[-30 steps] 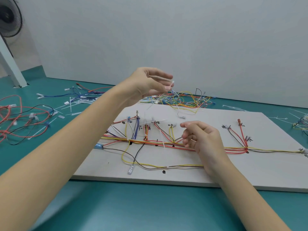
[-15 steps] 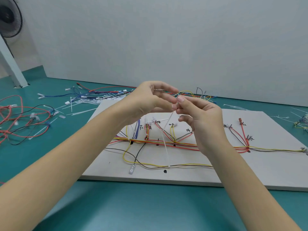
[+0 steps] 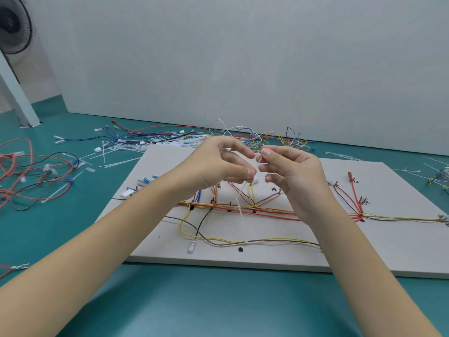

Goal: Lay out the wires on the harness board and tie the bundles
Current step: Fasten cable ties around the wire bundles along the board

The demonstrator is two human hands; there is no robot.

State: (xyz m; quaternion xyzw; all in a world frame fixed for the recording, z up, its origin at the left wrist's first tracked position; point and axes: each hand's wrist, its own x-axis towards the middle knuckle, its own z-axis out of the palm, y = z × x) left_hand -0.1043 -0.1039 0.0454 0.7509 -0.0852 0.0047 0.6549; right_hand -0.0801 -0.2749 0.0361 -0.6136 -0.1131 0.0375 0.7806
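Teal work surface (image 3: 218,300), smooth, matte; cut off at every frame edge. Pale wall (image 3: 243,57) behind, plain. Fan (image 3: 14,23) at top left, only partly in frame.

Harness board (image 3: 279,254): flat, pale grey rectangular sheet lying on the surface; its far edge is hidden behind both hands, right corner cut off. Thin insulated wires (image 3: 267,211) in red, yellow, black and grey run along it in a bundle; black handwritten marks beside the branches are too small to read.

Loose wires (image 3: 29,171) tangled left of the board, more piled beyond its far edge.

Left hand (image 3: 218,166) and right hand (image 3: 294,176) held above the board, fingertips nearly meeting. Each pinches the upper part of a translucent white cable tie (image 3: 239,205), a thin flat strip slanting down toward the board. Its lower end is hard to make out against the wires.
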